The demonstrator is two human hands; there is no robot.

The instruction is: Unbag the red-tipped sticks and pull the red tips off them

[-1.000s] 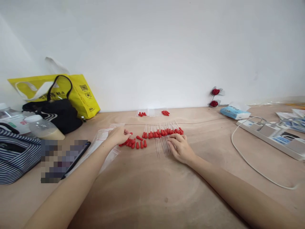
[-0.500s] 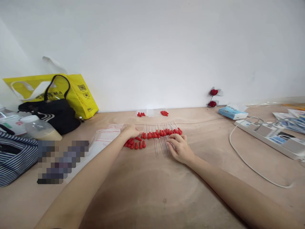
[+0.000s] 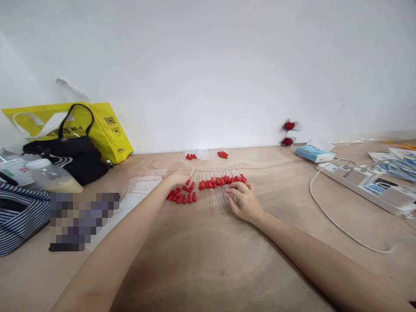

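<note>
In the head view, glass droppers with red rubber bulbs (image 3: 222, 181) lie in a row on the wooden table, some tubes pointing away and others toward me. My left hand (image 3: 178, 177) is at the row's left end, its fingers closed at the red bulb of a dropper (image 3: 189, 180); motion blurs them a little. A second dropper lies slanted just beside it. Below that hand sits a group of loose red bulbs (image 3: 184, 199). My right hand (image 3: 243, 202) has its fingers curled together on the droppers at the row's right side; its fingertips partly cover the tubes.
Clear plastic bags (image 3: 143, 182) lie left, partly behind my left forearm. Bagged droppers (image 3: 204, 154) rest by the wall. A yellow bag (image 3: 113, 134), black bag (image 3: 78, 158) and bottle (image 3: 58, 175) stand left. Tissues (image 3: 314, 153) and a power strip (image 3: 360, 186) with cables are right.
Two droppers at the left end have shifted left, apart from the row, with my left hand at them. My right hand stays at about the same spot on the row.
</note>
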